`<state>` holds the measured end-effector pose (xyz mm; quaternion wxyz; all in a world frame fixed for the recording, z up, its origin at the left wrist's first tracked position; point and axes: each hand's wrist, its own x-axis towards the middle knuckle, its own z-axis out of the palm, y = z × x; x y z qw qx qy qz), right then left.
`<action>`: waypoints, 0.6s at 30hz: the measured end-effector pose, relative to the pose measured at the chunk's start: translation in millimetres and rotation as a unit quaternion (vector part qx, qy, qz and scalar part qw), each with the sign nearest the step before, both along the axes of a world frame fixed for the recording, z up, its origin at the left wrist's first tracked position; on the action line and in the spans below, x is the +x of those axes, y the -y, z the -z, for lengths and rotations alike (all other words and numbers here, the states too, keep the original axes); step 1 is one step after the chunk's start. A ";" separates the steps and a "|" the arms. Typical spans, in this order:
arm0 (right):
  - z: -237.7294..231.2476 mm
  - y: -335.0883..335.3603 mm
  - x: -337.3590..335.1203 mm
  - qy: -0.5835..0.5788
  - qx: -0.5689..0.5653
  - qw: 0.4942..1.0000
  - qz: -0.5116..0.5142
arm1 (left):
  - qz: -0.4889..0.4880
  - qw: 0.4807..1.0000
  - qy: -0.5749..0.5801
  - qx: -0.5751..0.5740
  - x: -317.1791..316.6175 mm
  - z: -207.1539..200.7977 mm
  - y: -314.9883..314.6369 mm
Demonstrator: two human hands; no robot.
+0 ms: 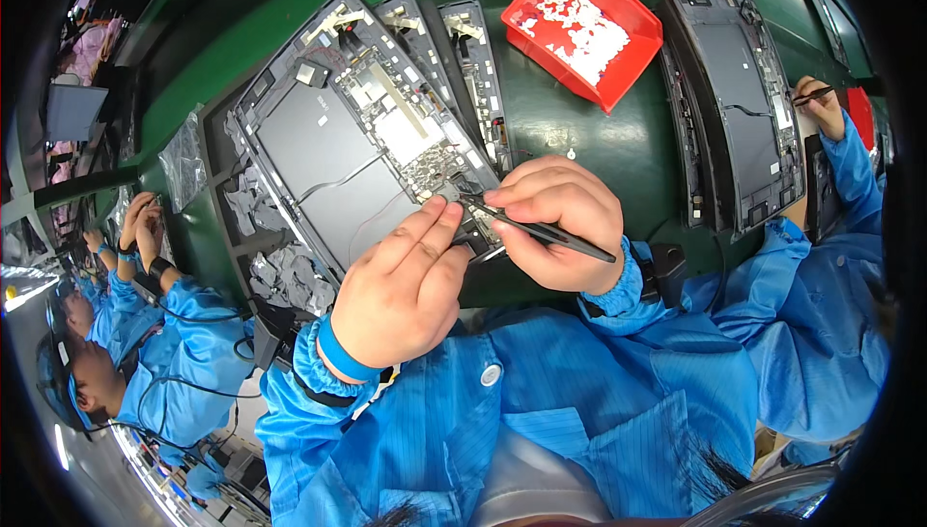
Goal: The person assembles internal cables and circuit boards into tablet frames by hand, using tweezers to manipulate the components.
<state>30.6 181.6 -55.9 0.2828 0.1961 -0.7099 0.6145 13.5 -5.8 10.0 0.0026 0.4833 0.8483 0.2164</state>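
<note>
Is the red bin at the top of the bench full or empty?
Partly filled. The red bin sits upright with a loose layer of small white pieces over its floor, and its red walls stand bare above them.

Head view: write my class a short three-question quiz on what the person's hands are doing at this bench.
1. True or false: the right hand holds black tweezers.
2. What colour is the bin of small white pieces? A) blue B) red C) yellow
3. Fill in: the left hand rests its fingertips on the opened ____.

Key: 1 true; 2 B; 3 tablet. A co-worker's hand at the right works on a second tablet.
</note>
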 end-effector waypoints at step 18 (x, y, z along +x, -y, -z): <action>-1.1 -4.6 2.7 -0.006 0.057 0.998 -0.020 | -0.441 0.894 -0.079 -0.004 -113.9 65.3 198.9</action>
